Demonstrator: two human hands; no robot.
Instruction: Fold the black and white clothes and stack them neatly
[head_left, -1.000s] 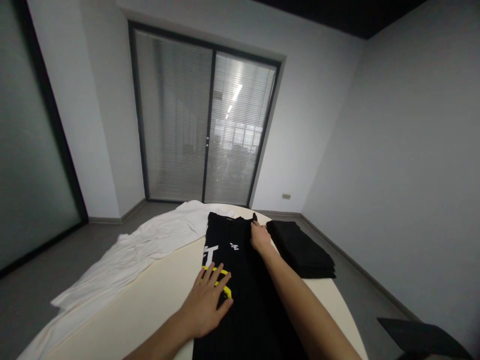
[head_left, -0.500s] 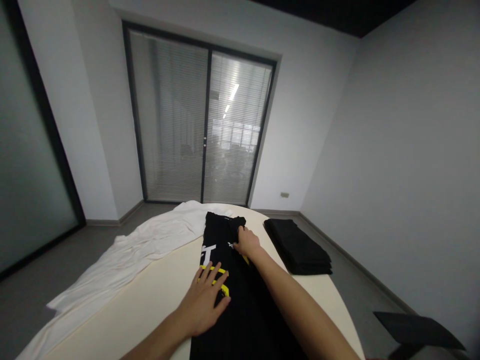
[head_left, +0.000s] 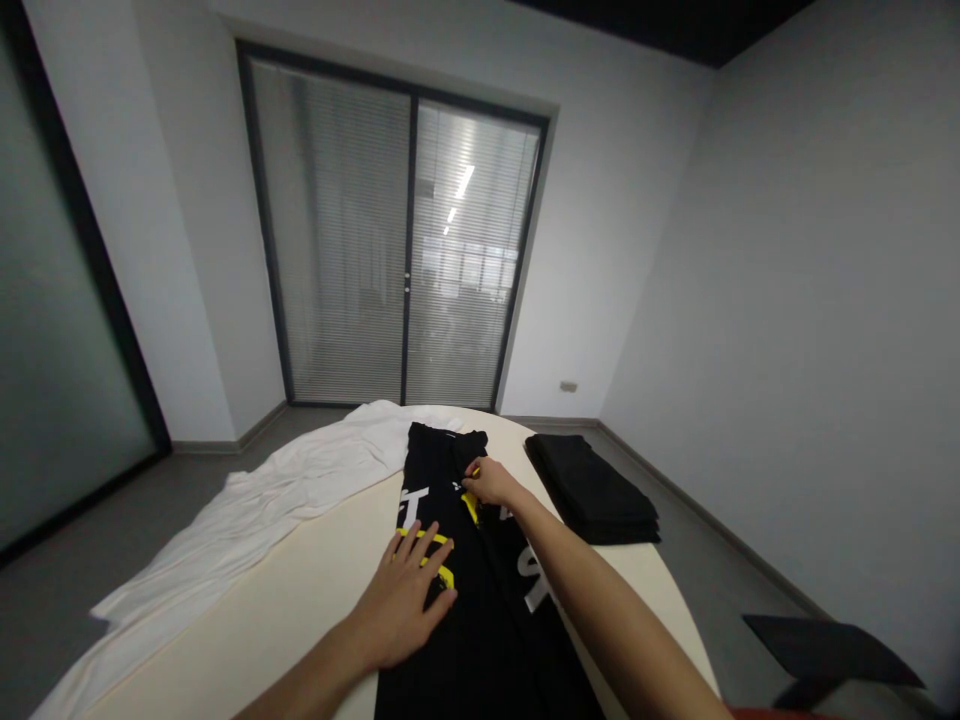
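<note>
A black T-shirt with white letters and yellow print lies lengthwise on the table, its side partly folded inward. My left hand rests flat on its left part, fingers spread over the yellow print. Near the collar end, my right hand pinches a fold of the shirt, and a yellow patch shows just below the fingers. My right forearm covers part of the white lettering on the right side.
The round cream table carries a crumpled white cloth along its left edge. A stack of folded black clothes sits at the right. A dark chair part stands beyond the table's right edge.
My right hand has drawn the pinched fabric slightly left and inward, so more yellow print and white lettering show on the right. My left hand stays flat on the shirt.
</note>
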